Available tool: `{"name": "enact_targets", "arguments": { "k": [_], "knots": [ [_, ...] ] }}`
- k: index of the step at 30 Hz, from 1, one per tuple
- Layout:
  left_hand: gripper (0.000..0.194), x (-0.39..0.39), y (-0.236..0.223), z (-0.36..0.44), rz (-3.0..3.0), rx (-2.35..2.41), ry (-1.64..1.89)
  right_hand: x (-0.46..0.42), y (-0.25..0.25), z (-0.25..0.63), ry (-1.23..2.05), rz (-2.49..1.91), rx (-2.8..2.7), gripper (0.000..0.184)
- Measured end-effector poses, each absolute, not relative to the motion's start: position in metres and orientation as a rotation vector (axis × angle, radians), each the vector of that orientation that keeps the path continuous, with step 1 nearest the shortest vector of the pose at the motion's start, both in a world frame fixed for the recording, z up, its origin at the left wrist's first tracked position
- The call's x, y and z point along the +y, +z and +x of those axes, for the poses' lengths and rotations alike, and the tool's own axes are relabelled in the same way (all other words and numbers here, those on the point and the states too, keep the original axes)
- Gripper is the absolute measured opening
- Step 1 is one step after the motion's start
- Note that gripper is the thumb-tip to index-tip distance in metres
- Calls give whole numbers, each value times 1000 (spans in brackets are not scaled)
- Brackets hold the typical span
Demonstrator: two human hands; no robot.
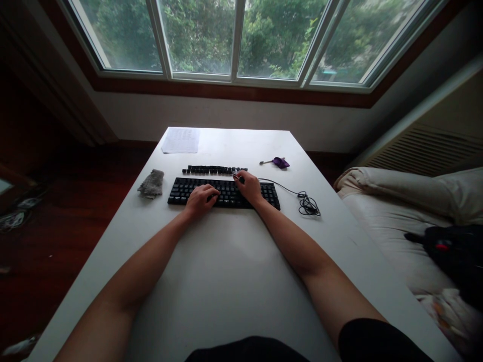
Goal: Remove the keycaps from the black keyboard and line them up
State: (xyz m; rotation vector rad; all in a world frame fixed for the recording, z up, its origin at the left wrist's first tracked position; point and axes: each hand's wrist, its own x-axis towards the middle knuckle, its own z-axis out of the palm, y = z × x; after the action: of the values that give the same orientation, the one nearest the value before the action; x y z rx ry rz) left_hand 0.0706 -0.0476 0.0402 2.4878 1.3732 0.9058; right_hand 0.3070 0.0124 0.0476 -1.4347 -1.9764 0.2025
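Head view: two hands at a black keyboard, mid-table

The keyboard [179, 192] lies flat in the middle of the white table [230, 261], set in from both side edges, its long side turned toward the person. The left hand [203, 199] rests on its front part, fingers bent over the keys; whether they grip anything, I cannot tell. The right hand [249, 187] sits over the keyboard's right half, its fingers closed on a small dark item [241, 179], too small to identify.

Just behind the keyboard runs a line of loose keycaps [211, 170], bordering any move away from the body. To the left, a grey cloth [151, 184] lies near the table's left edge. To the right, a coiled cable [309, 206] lies near the right edge, its lead running back to the keyboard. Farther back are a purple object with a thin stick [280, 162] and, at the far left corner, paper [181, 140]. Between the forearms, white tabletop stretches from the keyboard toward the person, giving room on the near side.

Count: one keyboard, one cloth, one cable, one purple object; the keycaps are too small to number surely. Beyond stand a four-pane window [199, 37] and, at right, a pale sofa [392, 216].
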Motion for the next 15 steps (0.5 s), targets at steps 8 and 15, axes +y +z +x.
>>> {"name": "enact_targets", "arguments": {
  "k": [8, 15],
  "knots": [
    [17, -46, 37, 70, 2492, 1374, 922, 25, 34, 310, 281, -1286, -1938, 31],
    [17, -46, 37, 70, 2478, 1369, 931, 24, 35, 311, 252, -1326, -1908, 13]
  ]
}}
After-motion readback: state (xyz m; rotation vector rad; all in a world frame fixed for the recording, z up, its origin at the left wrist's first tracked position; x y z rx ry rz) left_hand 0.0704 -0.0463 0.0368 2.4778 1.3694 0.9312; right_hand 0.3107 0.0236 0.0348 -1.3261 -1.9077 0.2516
